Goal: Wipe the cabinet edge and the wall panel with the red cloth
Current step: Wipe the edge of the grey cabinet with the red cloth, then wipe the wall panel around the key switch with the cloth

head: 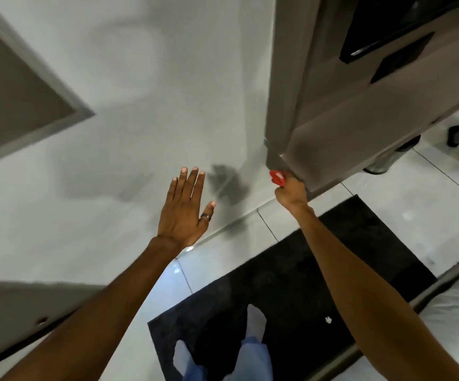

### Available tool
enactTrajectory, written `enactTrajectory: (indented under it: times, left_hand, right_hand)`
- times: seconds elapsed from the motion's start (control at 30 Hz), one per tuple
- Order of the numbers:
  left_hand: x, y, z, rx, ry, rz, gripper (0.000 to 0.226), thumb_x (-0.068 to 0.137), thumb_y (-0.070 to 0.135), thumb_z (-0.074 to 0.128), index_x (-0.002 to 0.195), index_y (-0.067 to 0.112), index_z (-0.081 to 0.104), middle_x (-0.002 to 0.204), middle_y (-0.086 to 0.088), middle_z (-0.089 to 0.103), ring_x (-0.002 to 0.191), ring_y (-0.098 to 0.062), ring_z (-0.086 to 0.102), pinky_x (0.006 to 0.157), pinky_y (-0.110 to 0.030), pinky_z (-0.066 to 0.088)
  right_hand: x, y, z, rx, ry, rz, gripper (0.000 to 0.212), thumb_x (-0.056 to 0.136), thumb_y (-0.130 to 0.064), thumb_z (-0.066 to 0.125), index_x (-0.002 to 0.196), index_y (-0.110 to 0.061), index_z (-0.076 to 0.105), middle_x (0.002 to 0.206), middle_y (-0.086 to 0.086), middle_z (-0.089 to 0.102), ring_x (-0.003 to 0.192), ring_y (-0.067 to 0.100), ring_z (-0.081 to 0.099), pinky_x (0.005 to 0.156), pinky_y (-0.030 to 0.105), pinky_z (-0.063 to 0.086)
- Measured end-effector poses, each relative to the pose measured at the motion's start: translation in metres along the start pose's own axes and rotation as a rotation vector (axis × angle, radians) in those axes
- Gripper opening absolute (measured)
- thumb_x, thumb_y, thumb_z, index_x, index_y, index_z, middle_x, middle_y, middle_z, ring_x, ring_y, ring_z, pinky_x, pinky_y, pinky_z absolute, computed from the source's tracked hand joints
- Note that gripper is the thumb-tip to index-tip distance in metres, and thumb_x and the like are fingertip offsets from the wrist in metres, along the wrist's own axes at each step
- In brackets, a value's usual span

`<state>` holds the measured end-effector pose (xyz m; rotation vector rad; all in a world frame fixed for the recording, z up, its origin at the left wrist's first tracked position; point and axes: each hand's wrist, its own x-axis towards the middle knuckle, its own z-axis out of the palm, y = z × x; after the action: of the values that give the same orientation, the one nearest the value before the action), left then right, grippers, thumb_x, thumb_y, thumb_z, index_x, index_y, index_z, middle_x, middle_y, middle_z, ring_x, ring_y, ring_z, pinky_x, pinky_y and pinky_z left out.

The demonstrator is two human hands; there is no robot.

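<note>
The red cloth (277, 177) is bunched in my right hand (291, 194), pressed against the lower corner of the grey-brown cabinet edge (275, 158). Only a small part of the cloth shows above my fist. The cabinet (332, 119) rises at the right, beside the pale grey wall panel (140, 92). My left hand (184, 210) is flat against the wall panel, fingers spread, a ring on the thumb, holding nothing.
A black mat (291, 284) lies on the white tiled floor (415, 210), with my socked feet (255, 320) on it. A grey framed door or panel (16, 105) is at the upper left. A bed edge with white bedding (456, 312) is at the lower right.
</note>
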<state>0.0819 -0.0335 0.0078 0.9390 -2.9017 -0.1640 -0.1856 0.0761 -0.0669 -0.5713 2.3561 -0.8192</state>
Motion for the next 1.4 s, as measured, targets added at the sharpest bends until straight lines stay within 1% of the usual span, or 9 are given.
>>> enactTrajectory:
  times: [0.13, 0.27, 0.43, 0.57, 0.7, 0.8, 1.0, 1.2, 1.4]
  left_hand:
    - [-0.036, -0.051, -0.051, 0.039, 0.21, 0.008, 0.071, 0.106, 0.046, 0.034, 0.162, 0.005, 0.019, 0.171, -0.014, 0.012, 0.159, -0.032, 0.001, 0.13, -0.05, 0.009]
    - [-0.074, -0.119, -0.126, 0.165, 0.474, -0.005, 0.068, 0.105, 0.042, 0.04, 0.161, 0.007, 0.023, 0.17, -0.016, 0.012, 0.159, -0.032, 0.002, 0.13, -0.05, 0.009]
    - [-0.127, -0.195, -0.201, 0.235, 0.792, -0.128, 0.068, 0.103, 0.034, 0.052, 0.159, 0.004, 0.029, 0.169, -0.017, 0.015, 0.159, -0.034, 0.004, 0.13, -0.051, 0.008]
    - [-0.173, -0.263, -0.243, 0.309, 0.937, -0.218, 0.07, 0.101, 0.033, 0.054, 0.16, 0.005, 0.026, 0.169, -0.017, 0.017, 0.159, -0.032, 0.004, 0.13, -0.051, 0.005]
    - [-0.209, -0.315, -0.265, 0.381, 0.972, -0.297, 0.069, 0.102, 0.034, 0.052, 0.16, 0.005, 0.026, 0.169, -0.016, 0.016, 0.159, -0.034, 0.004, 0.13, -0.051, 0.005]
    - [-0.221, -0.337, -0.268, 0.44, 0.955, -0.289, 0.068, 0.102, 0.035, 0.05, 0.159, 0.006, 0.027, 0.169, -0.016, 0.017, 0.159, -0.033, 0.004, 0.13, -0.05, 0.005]
    - [-0.222, -0.365, -0.275, 0.441, 1.005, -0.254, 0.067, 0.102, 0.035, 0.049, 0.159, 0.007, 0.029, 0.168, -0.017, 0.021, 0.159, -0.029, 0.0, 0.13, -0.05, 0.005]
    - [-0.194, -0.375, -0.283, 0.415, 1.1, -0.261, 0.063, 0.105, 0.034, 0.043, 0.16, 0.008, 0.025, 0.167, -0.019, 0.02, 0.159, -0.028, 0.0, 0.13, -0.048, 0.005]
    - [-0.178, -0.395, -0.278, 0.502, 1.141, -0.242, 0.065, 0.105, 0.034, 0.038, 0.161, 0.008, 0.017, 0.17, -0.011, 0.006, 0.159, -0.022, -0.008, 0.13, -0.045, 0.0]
  right_hand:
    - [-0.08, -0.057, 0.041, 0.66, -0.203, 0.16, 0.036, 0.102, 0.001, 0.057, 0.138, -0.005, 0.059, 0.122, 0.013, 0.069, 0.113, 0.03, 0.067, 0.103, 0.048, 0.056]
    - [-0.166, -0.174, 0.093, 0.862, -0.236, -0.162, 0.04, 0.102, 0.001, 0.058, 0.141, -0.008, 0.058, 0.118, 0.004, 0.071, 0.107, 0.019, 0.07, 0.095, 0.041, 0.057]
    - [-0.255, -0.302, 0.121, 0.637, -0.028, -0.905, 0.061, 0.105, -0.007, 0.058, 0.16, -0.024, 0.035, 0.16, -0.012, 0.042, 0.144, 0.003, 0.044, 0.114, 0.008, 0.039]
    - [-0.294, -0.382, 0.141, 0.363, 0.168, -1.517, 0.052, 0.109, -0.014, 0.042, 0.16, -0.008, 0.032, 0.171, 0.008, 0.028, 0.161, 0.024, 0.022, 0.131, 0.035, 0.028]
    - [-0.29, -0.44, 0.169, 0.0, 0.556, -1.844, 0.047, 0.105, 0.0, 0.04, 0.151, -0.004, 0.048, 0.159, 0.022, 0.045, 0.152, 0.041, 0.039, 0.124, 0.061, 0.036]
    - [-0.277, -0.455, 0.185, -0.249, 0.778, -1.885, 0.052, 0.101, -0.006, 0.038, 0.15, -0.013, 0.054, 0.157, 0.014, 0.051, 0.147, 0.039, 0.046, 0.123, 0.057, 0.038]
    - [-0.282, -0.454, 0.202, -0.133, 0.489, -1.798, 0.069, 0.101, -0.056, 0.046, 0.157, -0.016, 0.038, 0.174, 0.008, 0.02, 0.163, 0.034, 0.008, 0.133, 0.057, -0.003]
    - [-0.315, -0.485, 0.247, 0.158, 0.792, -1.481, 0.056, 0.1, -0.028, 0.045, 0.152, -0.008, 0.043, 0.162, 0.014, 0.044, 0.157, 0.041, 0.028, 0.133, 0.059, 0.008]
    - [-0.257, -0.489, 0.23, 0.028, 1.119, -1.646, 0.053, 0.1, -0.037, 0.041, 0.147, -0.017, 0.055, 0.149, 0.012, 0.059, 0.147, 0.04, 0.042, 0.132, 0.055, 0.016]
